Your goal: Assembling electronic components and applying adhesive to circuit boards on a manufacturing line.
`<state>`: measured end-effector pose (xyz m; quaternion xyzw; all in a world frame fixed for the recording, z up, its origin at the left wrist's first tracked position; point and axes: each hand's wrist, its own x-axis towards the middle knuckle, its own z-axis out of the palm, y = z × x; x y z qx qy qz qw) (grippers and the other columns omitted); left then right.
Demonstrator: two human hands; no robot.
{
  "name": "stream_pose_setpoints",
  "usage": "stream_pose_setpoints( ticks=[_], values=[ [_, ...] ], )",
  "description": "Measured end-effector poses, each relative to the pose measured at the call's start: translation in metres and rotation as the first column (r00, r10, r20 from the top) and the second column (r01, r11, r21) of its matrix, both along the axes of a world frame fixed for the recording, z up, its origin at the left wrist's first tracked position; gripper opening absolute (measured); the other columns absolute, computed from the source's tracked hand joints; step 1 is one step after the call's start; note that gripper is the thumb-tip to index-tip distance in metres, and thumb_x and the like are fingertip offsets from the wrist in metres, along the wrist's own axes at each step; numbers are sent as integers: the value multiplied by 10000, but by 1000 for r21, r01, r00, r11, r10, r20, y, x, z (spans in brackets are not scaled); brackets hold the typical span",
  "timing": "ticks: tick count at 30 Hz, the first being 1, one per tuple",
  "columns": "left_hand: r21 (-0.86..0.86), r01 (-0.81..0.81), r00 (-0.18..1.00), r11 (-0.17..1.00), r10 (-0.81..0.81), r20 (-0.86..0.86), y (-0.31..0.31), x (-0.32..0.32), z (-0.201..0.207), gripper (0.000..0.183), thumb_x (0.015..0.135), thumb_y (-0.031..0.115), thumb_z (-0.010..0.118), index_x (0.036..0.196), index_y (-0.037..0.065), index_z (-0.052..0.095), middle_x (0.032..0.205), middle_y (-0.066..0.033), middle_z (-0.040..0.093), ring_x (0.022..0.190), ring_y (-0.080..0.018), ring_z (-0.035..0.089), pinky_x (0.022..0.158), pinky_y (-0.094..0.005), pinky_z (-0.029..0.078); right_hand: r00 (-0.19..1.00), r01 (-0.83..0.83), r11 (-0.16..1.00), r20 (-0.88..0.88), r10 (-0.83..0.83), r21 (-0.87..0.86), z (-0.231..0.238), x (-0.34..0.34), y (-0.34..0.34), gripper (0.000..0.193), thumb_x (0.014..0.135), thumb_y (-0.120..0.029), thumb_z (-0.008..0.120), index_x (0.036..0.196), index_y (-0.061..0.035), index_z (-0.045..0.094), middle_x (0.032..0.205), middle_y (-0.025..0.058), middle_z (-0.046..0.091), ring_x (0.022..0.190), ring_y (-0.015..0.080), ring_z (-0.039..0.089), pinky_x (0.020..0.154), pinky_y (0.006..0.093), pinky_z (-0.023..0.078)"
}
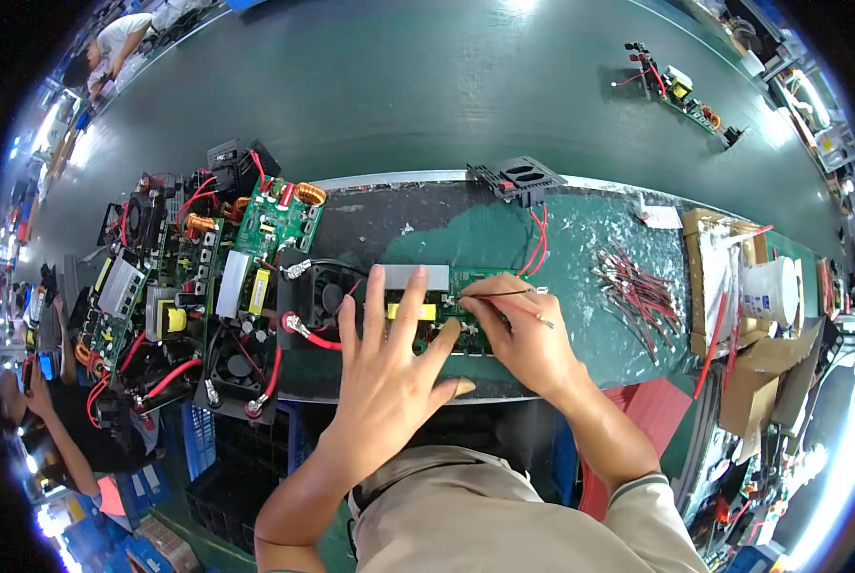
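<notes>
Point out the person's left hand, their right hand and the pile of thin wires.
Left hand (382,382): head view, back of the hand.
Right hand (548,350): head view, back of the hand.
Pile of thin wires (639,294): head view, middle of the heap.

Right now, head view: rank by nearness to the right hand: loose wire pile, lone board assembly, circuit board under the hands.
1. Circuit board: under the right hand.
2. Wire pile: right, on the bench.
3. Lone board assembly: upper right, beyond the bench.
</notes>
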<state>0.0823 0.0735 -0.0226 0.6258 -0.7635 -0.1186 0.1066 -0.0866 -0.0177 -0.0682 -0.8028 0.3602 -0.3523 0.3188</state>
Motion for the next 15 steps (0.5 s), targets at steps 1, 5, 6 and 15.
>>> stream_pose_setpoints(
  ticks=[1, 5, 6, 15],
  values=[
    [3, -8, 1000, 1000, 7, 3, -2, -2, -1, 602, 702, 377, 825, 1235, 156, 653, 1561, -210, 254, 1429, -508, 185, 1082, -681, 230, 1000, 7, 1000, -11, -7, 4, -2, 1, 0, 82, 835, 16, 700, 916, 22, 700, 915, 120, 706, 794, 287, 694, 691, 343, 550],
    [67, -8, 998, 998, 4, 61, -8, -8, -3, 718, 680, 369, 845, 1271, 41, 601, 1575, -219, 233, 1442, -492, 188, 1094, -660, 237, 998, -1, 999, -65, 3, 38, 1, 4, -2, 93, 829, 9, 701, 923, 9, 705, 921, 115, 711, 817, 296, 692, 711, 348, 553],
    [68, -15, 999, 998, 11, 53, -9, -10, -4, 717, 678, 349, 850, 1267, 27, 599, 1577, -220, 233, 1443, -481, 199, 1105, -637, 247, 998, -2, 999, -66, 4, 39, 1, 5, -3, 93, 829, 9, 701, 923, 9, 705, 921, 115, 711, 817, 296, 692, 711, 348, 553],
    [89, -19, 1000, 996, 18, 19, -13, -11, -2, 719, 664, 268, 862, 1258, -27, 585, 1580, -231, 225, 1453, -438, 226, 1134, -553, 283, 997, -27, 998, -76, 31, 50, 0, 7, -5, 110, 819, 8, 703, 929, 4, 709, 915, 113, 710, 808, 298, 686, 704, 356, 552]
  ],
)
